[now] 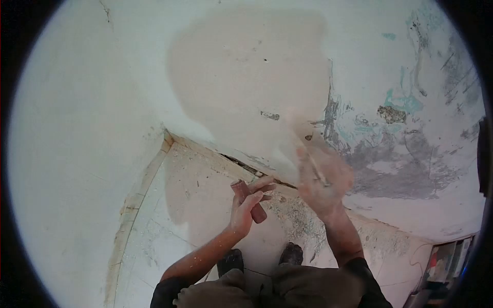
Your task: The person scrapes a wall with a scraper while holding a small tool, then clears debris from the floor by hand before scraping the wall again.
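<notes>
Held between the thumb and fingers of my left hand [246,208] is a short reddish-brown roll [249,201], shaped like a cylinder; what it is made of cannot be told. My right hand [326,177] is smeared by motion in front of the lower wall. A pale blurred streak runs up from it, and I cannot make out whether it holds a thing. Behind both hands stands a patchy white wall [246,66] with scraped grey and turquoise areas, small holes and a crack along its bottom edge.
The pale floor [195,200] is dusty and littered with crumbs near the wall base. A tan skirting strip [134,200] follows the left wall [77,154]. My feet are just below my hands. A shelf-like unit with items [444,267] stands at the lower right.
</notes>
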Demonstrator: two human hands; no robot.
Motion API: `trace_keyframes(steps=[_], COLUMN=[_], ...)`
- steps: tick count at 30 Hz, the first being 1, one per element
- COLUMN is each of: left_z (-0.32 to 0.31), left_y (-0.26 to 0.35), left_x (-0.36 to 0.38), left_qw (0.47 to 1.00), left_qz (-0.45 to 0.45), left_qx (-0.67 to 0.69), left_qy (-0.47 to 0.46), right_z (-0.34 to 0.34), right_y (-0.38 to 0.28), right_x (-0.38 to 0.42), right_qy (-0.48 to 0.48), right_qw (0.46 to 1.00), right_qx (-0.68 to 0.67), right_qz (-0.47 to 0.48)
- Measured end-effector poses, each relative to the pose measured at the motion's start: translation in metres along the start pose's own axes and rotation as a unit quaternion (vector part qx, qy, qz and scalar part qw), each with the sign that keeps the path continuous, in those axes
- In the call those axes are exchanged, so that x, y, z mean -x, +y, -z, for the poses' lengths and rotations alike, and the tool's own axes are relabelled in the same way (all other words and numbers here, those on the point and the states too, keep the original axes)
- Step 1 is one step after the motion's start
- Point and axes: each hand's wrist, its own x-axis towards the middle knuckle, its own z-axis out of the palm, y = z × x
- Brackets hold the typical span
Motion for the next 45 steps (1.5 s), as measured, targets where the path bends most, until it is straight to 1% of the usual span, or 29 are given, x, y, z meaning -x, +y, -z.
trace_keyframes(steps=[1, 3, 5, 6, 8, 11, 12, 14, 15, 17, 21, 23, 24, 29, 30, 32, 33, 35, 39, 41, 42, 43, 45], left_z=[0.0, 0.0, 0.005, 0.006, 0.003, -0.002, -0.003, -0.005, -0.007, -0.009, -0.007, -0.007, -0.007, -0.009, -0.009, -0.007, -0.008, -0.01, -0.009, -0.01, -0.01, -0.009, -0.008], left_y=[-0.001, -0.002, -0.006, -0.007, -0.008, -0.014, -0.016, -0.017, -0.018, -0.016, -0.017, -0.015, -0.013, -0.015, -0.015, -0.017, -0.017, -0.013, -0.01, -0.009, -0.009, -0.009, -0.011], left_x=[0.001, 0.002, -0.001, -0.003, -0.003, -0.004, -0.003, -0.003, -0.004, 0.0, -0.001, -0.001, -0.001, -0.003, -0.003, -0.002, -0.004, 0.0, 0.001, 0.002, 0.003, 0.002, 0.001], left_qw=[1.0, 1.0, 1.0, 1.0, 1.0, 1.0, 1.0, 0.999, 0.999, 0.998, 0.998, 0.998, 0.998, 0.998, 0.997, 0.997, 0.997, 0.996, 0.993, 0.993, 0.993, 0.993, 0.994], left_qz=[-0.003, 0.001, 0.0, -0.002, 0.003, 0.006, 0.008, 0.021, 0.034, 0.041, 0.034, 0.029, 0.027, 0.035, 0.038, 0.039, 0.038, 0.051, 0.073, 0.075, 0.077, 0.077, 0.043], left_qx=[0.001, -0.001, 0.0, -0.001, -0.01, -0.018, -0.018, -0.025, -0.028, -0.034, -0.034, -0.039, -0.047, -0.044, -0.049, -0.057, -0.067, -0.065, -0.081, -0.073, -0.066, -0.066, -0.093], left_qy=[0.001, 0.017, 0.021, 0.024, 0.022, 0.016, 0.011, 0.011, 0.013, 0.019, 0.033, 0.037, 0.036, 0.038, 0.037, 0.031, 0.029, 0.034, 0.047, 0.054, 0.062, 0.061, 0.043], right_z=[0.007, 0.035, 0.065, 0.066, 0.06, 0.048, 0.042, 0.026, 0.023, 0.023, 0.042, 0.065, 0.065, 0.05, 0.039, 0.01, 0.009, 0.011, 0.036, 0.063, 0.065, 0.064, 0.055], right_y=[-0.002, -0.01, -0.026, -0.026, -0.021, -0.018, -0.016, -0.01, -0.008, -0.01, -0.012, -0.026, -0.026, -0.035, -0.028, -0.007, -0.004, -0.008, -0.012, -0.028, -0.038, -0.037, -0.029], right_x=[-0.002, -0.014, -0.021, -0.015, 0.001, 0.012, 0.006, -0.015, -0.018, -0.015, -0.019, -0.025, -0.026, -0.029, -0.023, -0.009, -0.008, -0.006, -0.011, -0.02, -0.023, -0.023, -0.02], right_qy=[-0.001, 0.027, 0.015, 0.015, 0.094, 0.212, 0.213, 0.089, 0.089, 0.097, 0.09, 0.056, 0.056, -0.01, -0.01, 0.119, 0.119, 0.103, 0.114, 0.061, 0.135, 0.135, 0.079], right_qw=[1.0, 0.999, 0.994, 0.994, 0.986, 0.961, 0.96, 0.992, 0.992, 0.989, 0.991, 0.992, 0.992, 0.99, 0.99, 0.99, 0.99, 0.989, 0.986, 0.985, 0.967, 0.967, 0.99], right_qx=[-0.002, 0.041, 0.042, 0.043, 0.028, 0.001, 0.0, 0.05, 0.048, 0.023, -0.017, 0.029, 0.028, -0.007, -0.006, -0.016, -0.018, -0.015, -0.018, 0.122, -0.071, -0.07, 0.077], right_qz=[0.003, -0.012, -0.095, -0.098, -0.133, -0.18, -0.181, -0.075, -0.07, -0.106, -0.095, -0.11, -0.109, -0.143, -0.143, -0.073, -0.07, -0.109, -0.12, -0.105, -0.204, -0.204, -0.088])
